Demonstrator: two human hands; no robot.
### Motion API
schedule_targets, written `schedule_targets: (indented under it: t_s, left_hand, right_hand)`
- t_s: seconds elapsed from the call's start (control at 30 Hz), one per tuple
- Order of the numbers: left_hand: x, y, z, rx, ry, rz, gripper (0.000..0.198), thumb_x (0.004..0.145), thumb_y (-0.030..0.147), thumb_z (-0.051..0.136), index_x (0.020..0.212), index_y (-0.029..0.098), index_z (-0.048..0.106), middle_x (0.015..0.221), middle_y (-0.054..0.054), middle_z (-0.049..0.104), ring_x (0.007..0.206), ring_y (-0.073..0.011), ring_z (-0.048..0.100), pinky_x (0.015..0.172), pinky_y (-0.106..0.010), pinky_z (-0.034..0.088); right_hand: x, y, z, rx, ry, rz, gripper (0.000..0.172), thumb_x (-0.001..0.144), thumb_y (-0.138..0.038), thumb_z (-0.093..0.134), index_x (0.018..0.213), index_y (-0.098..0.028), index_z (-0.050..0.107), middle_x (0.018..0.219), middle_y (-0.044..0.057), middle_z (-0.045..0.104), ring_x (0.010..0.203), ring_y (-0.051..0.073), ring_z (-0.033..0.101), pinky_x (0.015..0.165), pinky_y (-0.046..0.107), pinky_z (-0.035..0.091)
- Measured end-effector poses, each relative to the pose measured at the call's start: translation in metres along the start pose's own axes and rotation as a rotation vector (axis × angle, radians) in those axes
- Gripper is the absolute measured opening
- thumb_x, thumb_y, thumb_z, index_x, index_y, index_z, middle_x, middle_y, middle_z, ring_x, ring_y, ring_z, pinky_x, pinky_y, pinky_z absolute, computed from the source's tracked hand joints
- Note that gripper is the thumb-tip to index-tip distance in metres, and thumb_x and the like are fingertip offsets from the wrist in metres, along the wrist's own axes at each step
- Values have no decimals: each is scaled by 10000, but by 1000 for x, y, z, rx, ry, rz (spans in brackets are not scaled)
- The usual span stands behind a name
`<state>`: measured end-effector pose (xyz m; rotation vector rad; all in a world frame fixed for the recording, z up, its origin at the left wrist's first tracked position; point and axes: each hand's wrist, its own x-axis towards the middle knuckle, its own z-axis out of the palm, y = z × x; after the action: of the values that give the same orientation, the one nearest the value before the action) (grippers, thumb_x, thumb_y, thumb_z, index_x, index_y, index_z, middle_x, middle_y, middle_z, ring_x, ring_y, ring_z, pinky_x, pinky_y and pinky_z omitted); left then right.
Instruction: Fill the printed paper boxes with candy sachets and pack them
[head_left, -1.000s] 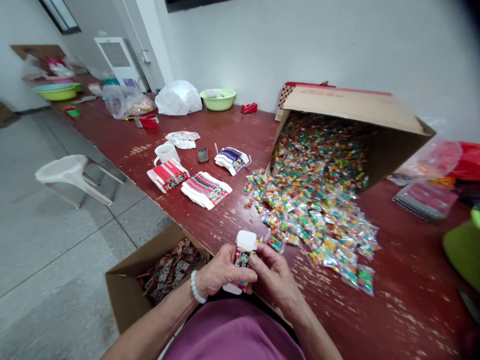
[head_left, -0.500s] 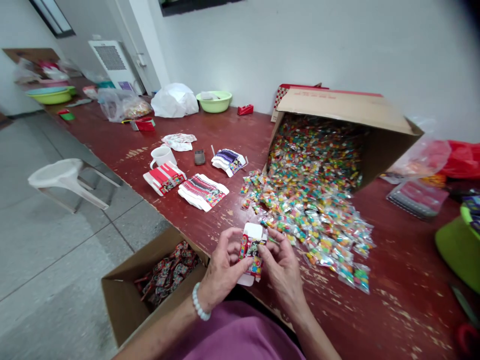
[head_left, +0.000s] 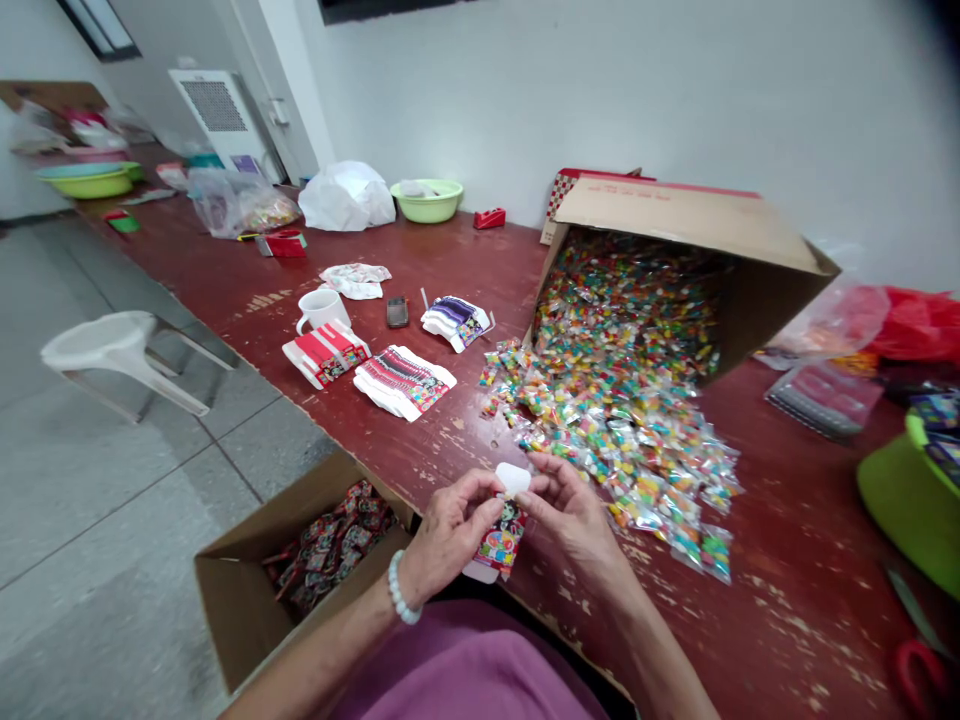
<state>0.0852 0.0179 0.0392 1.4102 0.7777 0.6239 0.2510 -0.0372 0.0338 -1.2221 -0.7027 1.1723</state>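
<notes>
Low over the table's front edge, my left hand (head_left: 456,530) grips a small printed candy box (head_left: 501,538) along its left side. My right hand (head_left: 574,515) has thumb and fingers closed at the box's upper right corner, by its raised white top flap. A white bottom flap also sticks out below. Just beyond my right hand spreads a heap of small clear candy packets (head_left: 622,440), spilling from a tipped cardboard carton (head_left: 690,225). Flattened red candy boxes (head_left: 403,382) lie fanned out ahead on the left, beside another red stack (head_left: 326,355) and a purple stack (head_left: 456,322).
Below the table edge at left, an open cardboard box (head_left: 247,610) holds many dark red printed packs. A white mug (head_left: 322,306) and a phone-like device (head_left: 397,312) stand behind the stacks. At right are a green basin (head_left: 911,500) and red-handled scissors (head_left: 919,660). A white stool (head_left: 124,345) stands left.
My hands have shifted to the upper end of the candy box, with fingertips now gathered at its top flap. The box sits slightly lower and more tilted.
</notes>
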Motion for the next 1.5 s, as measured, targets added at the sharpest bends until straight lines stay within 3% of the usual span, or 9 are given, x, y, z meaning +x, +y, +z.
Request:
schedule_targets:
  t_s: [0.17, 0.33, 0.47, 0.77, 0.97, 1.07, 1.23, 1.4, 1.5]
  left_hand:
    - [-2, -1, 3, -366, 20, -94, 449, 817, 333, 737, 1176, 256, 478, 877, 17, 638, 772, -127, 621, 705, -237, 497]
    - [-4, -3, 9, -554, -158, -348, 470, 920, 568, 493, 1236, 220, 495, 839, -33, 649, 536, -143, 648, 484, -242, 507]
    - [-3, -7, 13, -533, -102, -384, 583, 915, 650, 410, 1284, 212, 514, 734, -32, 664, 426, -132, 598, 397, -219, 459]
    - [-2, -1, 10, -277, -174, -291, 738, 932, 682, 270, 1304, 128, 587, 645, -65, 675, 402, -129, 590, 395, -202, 435]
    - [-2, -2, 3, -259, -169, -277, 709, 941, 655, 305, 1395, 154, 517, 670, -66, 670, 418, -130, 592, 402, -205, 443]
    - [-2, -4, 3, -287, -160, -279, 700, 932, 656, 342, 1411, 172, 503, 672, -49, 651, 416, -127, 583, 396, -210, 447]
    - [1, -4, 3, -222, -79, -261, 617, 912, 640, 432, 1343, 227, 585, 873, -73, 697, 420, -92, 571, 383, -195, 421]
    - [10, 0, -8, -373, -61, -248, 541, 900, 545, 556, 1347, 241, 545, 824, -47, 695, 517, -125, 633, 480, -220, 478]
    - [23, -4, -24, -526, 84, -218, 457, 845, 393, 700, 1238, 221, 546, 819, -35, 704, 660, -155, 688, 570, -227, 521]
  right_hand:
    - [-2, -3, -2, -207, -85, -160, 205, 811, -390, 740, 790, -187, 724, 779, 35, 697, 722, 166, 614, 682, 278, 485]
    - [-9, 1, -1, -350, -83, -257, 172, 886, -370, 654, 915, -224, 742, 833, 36, 690, 688, 160, 621, 641, 274, 490]
    - [-11, -6, 1, -423, -157, -211, 220, 883, -420, 647, 862, -223, 743, 804, 46, 706, 683, 181, 639, 650, 295, 513]
    - [-5, -9, 9, -127, -196, 54, 314, 829, -488, 687, 877, -178, 682, 656, 24, 702, 451, 157, 611, 428, 258, 463]
    - [-8, -18, 10, -204, -235, -75, 236, 881, -411, 636, 837, -187, 700, 1011, 85, 728, 510, 125, 610, 517, 291, 521]
    - [-11, -17, 9, -355, -303, -213, 191, 930, -338, 571, 850, -214, 692, 1023, 62, 698, 645, 144, 626, 650, 310, 535]
    - [-13, -2, 19, -663, -168, -502, 124, 905, -225, 549, 835, -220, 651, 912, 67, 654, 860, 207, 600, 798, 340, 488]
    - [3, 14, 4, -501, -12, -279, 194, 934, -337, 542, 1072, -233, 630, 944, 46, 679, 799, 194, 633, 714, 314, 510]
    - [14, 26, -20, -626, 117, -340, 241, 941, -325, 517, 1120, -226, 645, 1016, 71, 688, 919, 228, 644, 834, 379, 514]
